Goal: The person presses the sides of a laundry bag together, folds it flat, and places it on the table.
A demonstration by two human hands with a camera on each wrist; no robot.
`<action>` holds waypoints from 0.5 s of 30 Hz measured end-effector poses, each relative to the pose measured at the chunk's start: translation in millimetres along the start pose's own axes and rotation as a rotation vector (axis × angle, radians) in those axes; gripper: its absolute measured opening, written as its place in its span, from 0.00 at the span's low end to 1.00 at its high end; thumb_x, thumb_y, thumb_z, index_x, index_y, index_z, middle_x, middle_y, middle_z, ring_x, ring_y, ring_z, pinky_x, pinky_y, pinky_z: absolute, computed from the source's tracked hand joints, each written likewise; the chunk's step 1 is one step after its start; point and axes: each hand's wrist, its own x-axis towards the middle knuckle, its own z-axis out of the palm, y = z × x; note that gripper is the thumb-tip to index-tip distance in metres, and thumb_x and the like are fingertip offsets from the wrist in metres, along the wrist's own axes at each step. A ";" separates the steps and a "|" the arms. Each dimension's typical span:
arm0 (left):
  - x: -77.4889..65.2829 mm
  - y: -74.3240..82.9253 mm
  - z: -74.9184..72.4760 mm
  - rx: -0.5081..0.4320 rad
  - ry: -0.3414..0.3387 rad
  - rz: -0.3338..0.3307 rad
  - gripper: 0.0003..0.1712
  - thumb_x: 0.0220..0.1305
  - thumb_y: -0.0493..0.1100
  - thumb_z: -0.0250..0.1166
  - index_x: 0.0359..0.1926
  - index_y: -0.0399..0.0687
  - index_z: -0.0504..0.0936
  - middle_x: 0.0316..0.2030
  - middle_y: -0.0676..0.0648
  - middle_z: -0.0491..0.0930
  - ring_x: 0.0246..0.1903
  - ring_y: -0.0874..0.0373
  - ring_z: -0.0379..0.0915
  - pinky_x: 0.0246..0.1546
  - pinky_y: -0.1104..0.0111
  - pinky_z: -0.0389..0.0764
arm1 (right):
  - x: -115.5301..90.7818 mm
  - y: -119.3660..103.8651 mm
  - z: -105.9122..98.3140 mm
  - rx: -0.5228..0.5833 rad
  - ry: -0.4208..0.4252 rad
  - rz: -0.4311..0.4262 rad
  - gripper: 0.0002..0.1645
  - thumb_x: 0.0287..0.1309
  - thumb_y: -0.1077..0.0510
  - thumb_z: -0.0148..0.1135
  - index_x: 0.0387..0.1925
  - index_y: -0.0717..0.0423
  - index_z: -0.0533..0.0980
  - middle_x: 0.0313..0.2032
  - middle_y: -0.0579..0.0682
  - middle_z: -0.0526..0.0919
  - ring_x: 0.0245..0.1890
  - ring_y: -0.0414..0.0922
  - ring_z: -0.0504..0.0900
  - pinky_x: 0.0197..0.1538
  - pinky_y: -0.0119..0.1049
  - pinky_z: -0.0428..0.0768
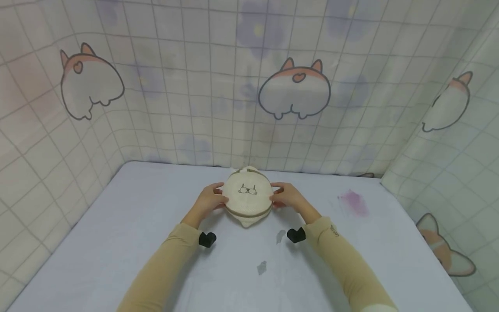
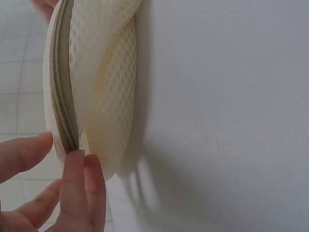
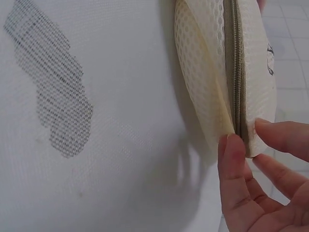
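A round, cream mesh laundry bag (image 1: 247, 197) with a small line drawing of glasses on its top sits near the table's far edge. Its tan zipper (image 2: 60, 82) runs around the side and looks closed along the stretch seen from the left wrist. My left hand (image 1: 208, 200) pinches the bag's left edge between thumb and fingers. On the opposite edge, my right hand (image 1: 289, 197) grips it the same way, with fingertips (image 3: 233, 150) by the zipper band in the right wrist view. Honeycomb mesh (image 3: 193, 63) bulges below the zipper. The bag's inside is hidden.
The white tabletop (image 1: 234, 277) has two grey patches (image 1: 262, 267) in front of the bag and a pink stain (image 1: 354, 201) to the right. Behind it hangs a grid-patterned curtain (image 1: 218, 138) with cartoon animal prints. A black heart-shaped piece (image 1: 207, 239) sits at each wrist.
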 end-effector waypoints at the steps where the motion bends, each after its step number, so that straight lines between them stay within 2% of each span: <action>1: -0.2 0.3 0.4 0.025 0.000 0.013 0.39 0.64 0.24 0.62 0.75 0.31 0.61 0.61 0.28 0.69 0.49 0.45 0.78 0.53 0.59 0.83 | 0.1 -1.3 -1.0 -0.006 0.001 -0.008 0.37 0.65 0.67 0.64 0.73 0.67 0.64 0.50 0.61 0.78 0.31 0.40 0.82 0.41 0.35 0.86; 3: -0.1 0.2 1.1 0.128 0.000 0.043 0.39 0.66 0.28 0.63 0.76 0.33 0.62 0.64 0.28 0.69 0.54 0.41 0.76 0.56 0.56 0.81 | -0.5 -3.6 -3.3 -0.013 0.003 -0.019 0.37 0.66 0.67 0.64 0.74 0.67 0.64 0.50 0.60 0.77 0.33 0.41 0.83 0.42 0.36 0.86; 6: 0.2 0.6 2.3 0.333 -0.011 0.095 0.38 0.70 0.37 0.64 0.76 0.36 0.62 0.67 0.29 0.67 0.61 0.37 0.72 0.60 0.51 0.77 | -1.2 -6.5 -7.5 -0.049 0.016 -0.036 0.36 0.68 0.66 0.62 0.74 0.66 0.64 0.53 0.63 0.78 0.38 0.45 0.85 0.45 0.37 0.85; 8: 0.9 0.5 3.6 0.453 -0.018 0.132 0.38 0.71 0.42 0.64 0.77 0.39 0.62 0.68 0.30 0.67 0.62 0.37 0.71 0.61 0.49 0.75 | -1.5 -7.8 -9.6 -0.064 0.027 -0.050 0.35 0.69 0.66 0.61 0.74 0.66 0.64 0.56 0.65 0.77 0.42 0.49 0.85 0.47 0.38 0.85; 12: 0.1 0.2 5.6 0.578 -0.042 0.186 0.37 0.73 0.46 0.63 0.77 0.39 0.62 0.70 0.29 0.62 0.65 0.36 0.67 0.66 0.47 0.70 | -1.5 -8.1 -9.2 -0.082 0.046 -0.101 0.31 0.69 0.67 0.58 0.71 0.68 0.67 0.59 0.68 0.76 0.52 0.56 0.83 0.52 0.41 0.84; 15: -3.2 1.3 5.7 0.681 -0.069 0.218 0.38 0.74 0.45 0.63 0.77 0.36 0.61 0.71 0.28 0.60 0.70 0.34 0.61 0.70 0.45 0.62 | -2.1 -5.8 -5.7 -0.144 0.079 -0.165 0.29 0.67 0.67 0.58 0.68 0.68 0.71 0.61 0.67 0.78 0.57 0.59 0.81 0.53 0.44 0.83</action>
